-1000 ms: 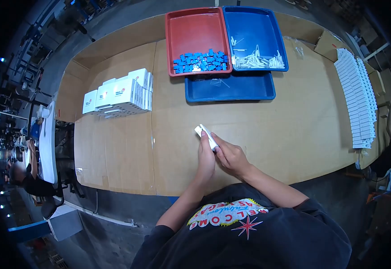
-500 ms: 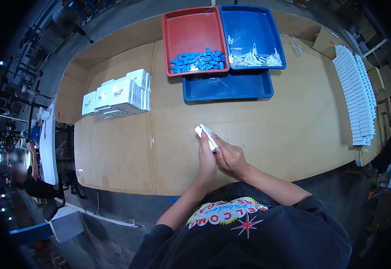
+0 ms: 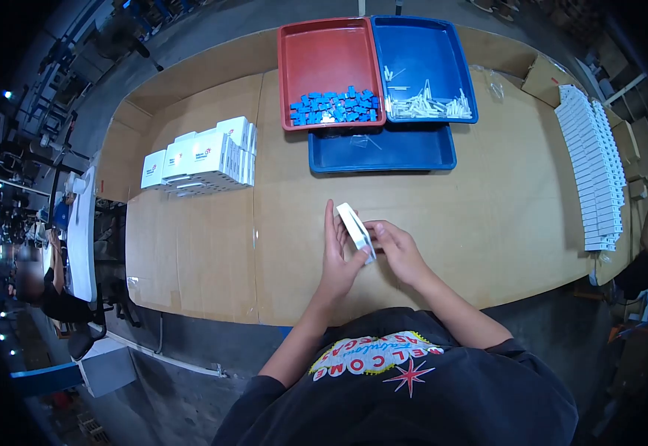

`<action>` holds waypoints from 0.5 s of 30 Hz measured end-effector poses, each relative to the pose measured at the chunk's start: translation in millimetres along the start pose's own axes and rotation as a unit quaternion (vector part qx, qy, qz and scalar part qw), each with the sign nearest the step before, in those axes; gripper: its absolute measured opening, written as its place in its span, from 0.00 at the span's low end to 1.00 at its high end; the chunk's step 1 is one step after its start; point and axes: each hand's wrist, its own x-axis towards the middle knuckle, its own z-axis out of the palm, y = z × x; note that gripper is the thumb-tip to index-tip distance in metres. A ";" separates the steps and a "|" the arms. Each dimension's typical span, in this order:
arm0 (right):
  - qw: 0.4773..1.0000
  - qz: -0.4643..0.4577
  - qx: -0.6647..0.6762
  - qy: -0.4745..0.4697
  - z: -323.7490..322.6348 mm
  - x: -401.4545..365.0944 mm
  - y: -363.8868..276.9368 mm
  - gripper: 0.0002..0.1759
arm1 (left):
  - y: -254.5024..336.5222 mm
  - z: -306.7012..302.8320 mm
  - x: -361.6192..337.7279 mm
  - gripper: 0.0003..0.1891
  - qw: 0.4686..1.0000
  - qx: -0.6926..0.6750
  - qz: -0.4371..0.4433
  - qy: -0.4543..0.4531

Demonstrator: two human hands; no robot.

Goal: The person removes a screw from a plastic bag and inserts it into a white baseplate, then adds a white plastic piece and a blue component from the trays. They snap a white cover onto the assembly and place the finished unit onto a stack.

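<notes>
A small white box (image 3: 353,226) is held tilted above the table, in front of my body. My left hand (image 3: 339,260) grips it, thumb across its near end and fingers along its left and rear side. My right hand (image 3: 402,254) is at the box's right side, thumb and fingers apart, fingertips at or very close to its edge; exact contact is hard to see. A dark narrow gap shows along the box's right side. Whatever the box contains is hidden.
Ahead are a red tray (image 3: 328,52) with blue pieces, a blue tray (image 3: 417,52) with white slim pieces, and a lower blue tray (image 3: 383,157). Stacked white boxes (image 3: 203,160) stand left, a long row of white pieces (image 3: 590,171) right. Another person (image 3: 56,293) sits far left.
The box has turned in my hands, showing its broad white side. My right hand has loosened and moved slightly right, while my left fingers have straightened. The view has shifted a little.
</notes>
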 end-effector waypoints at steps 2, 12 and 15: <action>0.984 0.132 0.115 -0.021 -1.4 -1.1 -15.3 0.22 | 11.0 2.8 1.4 0.53 0.989 0.114 0.078 -0.049; 0.992 -0.122 -0.023 0.029 22.0 -6.3 2.1 0.30 | 7.2 11.1 0.8 0.35 0.999 -0.025 -0.033 0.021; 0.954 -0.206 -0.209 0.061 23.5 -14.7 -10.1 0.29 | 14.9 17.1 1.2 0.32 0.999 -0.027 -0.014 0.037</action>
